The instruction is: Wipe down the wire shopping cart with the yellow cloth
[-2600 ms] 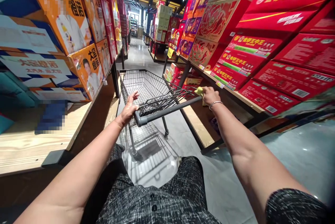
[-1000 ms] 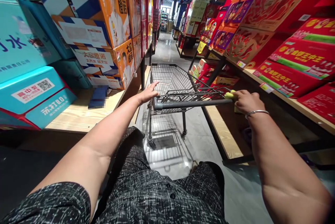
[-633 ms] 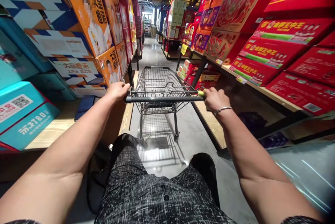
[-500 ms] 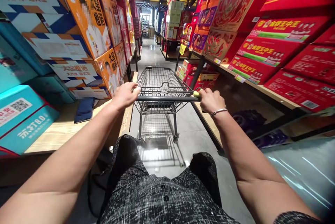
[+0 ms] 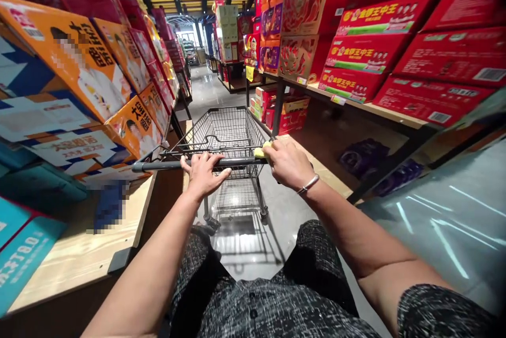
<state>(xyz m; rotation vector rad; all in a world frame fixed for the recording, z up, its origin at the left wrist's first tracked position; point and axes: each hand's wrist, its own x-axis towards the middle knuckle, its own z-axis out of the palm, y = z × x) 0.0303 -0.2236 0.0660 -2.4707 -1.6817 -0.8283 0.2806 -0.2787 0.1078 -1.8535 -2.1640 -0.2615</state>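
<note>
A black wire shopping cart [image 5: 221,129] stands in the aisle ahead of me, its basket bare. My left hand [image 5: 203,172] lies over the middle of the dark cart handle [image 5: 158,165], fingers curled on the bar. My right hand [image 5: 288,161] grips the bar's right end, closed around a yellow cloth [image 5: 261,151] pressed against it. A silver bracelet [image 5: 308,185] sits on that wrist.
Orange boxes [image 5: 85,71] and blue-white boxes lean on a wooden shelf [image 5: 79,253] at my left, close to the handle's left end. Red boxes [image 5: 399,53] fill the right shelves. Glossy grey floor [image 5: 213,90] runs ahead between them.
The cart has swung so its handle's left end sits by the left shelf. My left hand slid from the bar's left end to its middle. My right hand stays on the right end.
</note>
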